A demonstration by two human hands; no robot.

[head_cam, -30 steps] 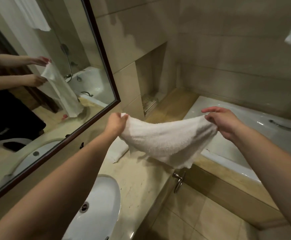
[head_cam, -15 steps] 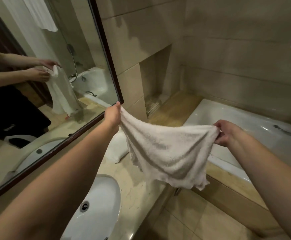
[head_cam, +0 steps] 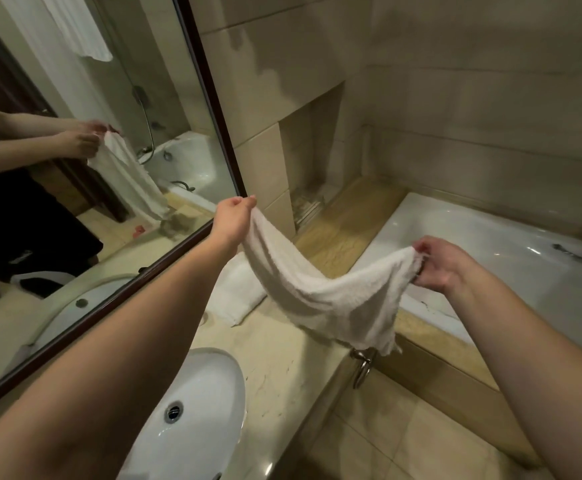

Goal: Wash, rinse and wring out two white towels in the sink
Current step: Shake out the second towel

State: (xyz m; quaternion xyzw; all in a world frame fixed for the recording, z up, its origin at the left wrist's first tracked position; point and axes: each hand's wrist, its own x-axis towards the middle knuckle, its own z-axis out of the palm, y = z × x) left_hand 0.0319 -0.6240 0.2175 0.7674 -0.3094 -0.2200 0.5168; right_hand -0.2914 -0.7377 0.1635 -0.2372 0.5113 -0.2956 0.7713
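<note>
— Towel status, please.

— I see one white towel (head_cam: 320,289) stretched in the air between both hands, hanging above the far end of the table (head_cam: 282,368), beyond the sink (head_cam: 196,410). Its middle sags; a ragged lower edge hangs on the side nearer the bathtub (head_cam: 490,265).

— Hands?

— Well apart. My left hand (head_cam: 232,220) pinches one corner, up near the mirror (head_cam: 109,168) frame. My right hand (head_cam: 438,265) has its fingers curled round the opposite corner, over the bathtub rim and lower than the left.

— The second towel?

— A folded white towel (head_cam: 230,292) lies flat on the table beyond the sink, against the mirror side, partly hidden behind the held one.

— Anything further?

— A metal ring fitting (head_cam: 362,365) hangs at the table's edge, beneath the held towel. The mirror shows both hands and the towel reflected.
</note>
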